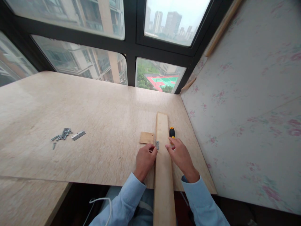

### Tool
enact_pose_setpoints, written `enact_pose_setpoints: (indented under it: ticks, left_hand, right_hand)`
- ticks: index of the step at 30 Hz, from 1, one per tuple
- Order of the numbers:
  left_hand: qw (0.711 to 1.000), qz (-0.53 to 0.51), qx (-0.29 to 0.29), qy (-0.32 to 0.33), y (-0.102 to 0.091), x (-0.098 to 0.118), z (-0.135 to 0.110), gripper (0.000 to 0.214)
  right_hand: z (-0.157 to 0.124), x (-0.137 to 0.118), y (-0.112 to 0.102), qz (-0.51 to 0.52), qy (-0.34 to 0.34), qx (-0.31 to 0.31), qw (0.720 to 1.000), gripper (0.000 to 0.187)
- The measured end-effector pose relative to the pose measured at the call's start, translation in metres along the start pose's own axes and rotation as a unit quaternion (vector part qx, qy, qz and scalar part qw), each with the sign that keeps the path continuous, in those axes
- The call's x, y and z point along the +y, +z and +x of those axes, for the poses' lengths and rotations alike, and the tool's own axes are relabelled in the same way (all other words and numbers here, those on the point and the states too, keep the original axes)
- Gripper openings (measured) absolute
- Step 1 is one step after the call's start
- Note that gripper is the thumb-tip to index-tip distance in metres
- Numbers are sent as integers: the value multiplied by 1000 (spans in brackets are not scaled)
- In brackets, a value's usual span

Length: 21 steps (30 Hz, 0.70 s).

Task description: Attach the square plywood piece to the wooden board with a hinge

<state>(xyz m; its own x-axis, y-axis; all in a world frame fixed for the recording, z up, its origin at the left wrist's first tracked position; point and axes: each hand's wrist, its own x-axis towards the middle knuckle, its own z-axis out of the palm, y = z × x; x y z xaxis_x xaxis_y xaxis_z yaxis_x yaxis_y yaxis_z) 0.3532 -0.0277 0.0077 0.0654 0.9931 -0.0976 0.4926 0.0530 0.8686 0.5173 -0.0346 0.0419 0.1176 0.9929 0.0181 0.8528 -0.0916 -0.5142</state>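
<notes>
A long wooden board (pixel 162 169) runs away from me over the table edge. A small metal hinge (pixel 157 145) sits along its left edge. My left hand (pixel 145 159) is beside the hinge, thumb and forefinger pinched together; whatever is between them is too small to name. To the board's right, my right hand (pixel 182 154) is over the near end of a black-and-yellow screwdriver (pixel 172 132), thumb and forefinger apart, the thumb by the board's edge. The screwdriver's lower part is partly hidden by that hand. A small wooden plate with holes (pixel 146 137) lies left of the board.
Several loose screws (pixel 55 138) lie with a dark metal hinge (pixel 65 133) on the marble-look tabletop (pixel 101 113). Another hinge (pixel 78 135) is just right of them. A papered wall (pixel 244 125) bounds the right side, windows the back. A white cable (pixel 110 207) hangs near my left sleeve.
</notes>
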Motion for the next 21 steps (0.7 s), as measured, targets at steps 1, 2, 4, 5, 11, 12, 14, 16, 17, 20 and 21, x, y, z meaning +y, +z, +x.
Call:
enact_pose_setpoints:
  ticks: [1,2,4,5,11,12,14,16,17,20,21]
  left_hand:
    - [1000,16,-2,-2,-1,1,-1,18]
    - [1000,26,-4,-1,-2,2,-1,18]
    - [1000,18,-10,5,-3,1,0,18]
    - [1000,4,-16,10,-4,-1,0,17]
    - [991,-76,-97,46,-12,-19,7,29]
    - [990,-80,-105,49,-14,-21,9,29]
    - [989,-84,-112,56,-16,-25,11,30]
    - [988,-87,-112,65,-17,-27,12,32]
    - [987,-89,-112,70,-17,-27,12,32]
    - [987,-89,-107,74,-18,-29,12,32]
    - [989,-84,-98,76,-18,-30,13,32]
  right_hand:
    - [3,-1,0,39,-23,-17,999,37]
    - [6,-2,1,72,-47,-41,995,36]
    - [11,-3,5,102,-94,-91,986,39]
    - [14,-4,7,105,-115,-112,981,43]
    - [17,-5,19,77,-182,-165,966,60]
    - [17,-5,20,69,-180,-160,968,56]
    - [20,-5,22,59,-174,-141,973,47]
    - [24,-6,24,55,-170,-129,975,42]
    - [25,-6,24,55,-170,-128,976,41]
    - [27,-5,24,67,-167,-130,975,35]
    - [27,-4,24,74,-165,-130,975,33]
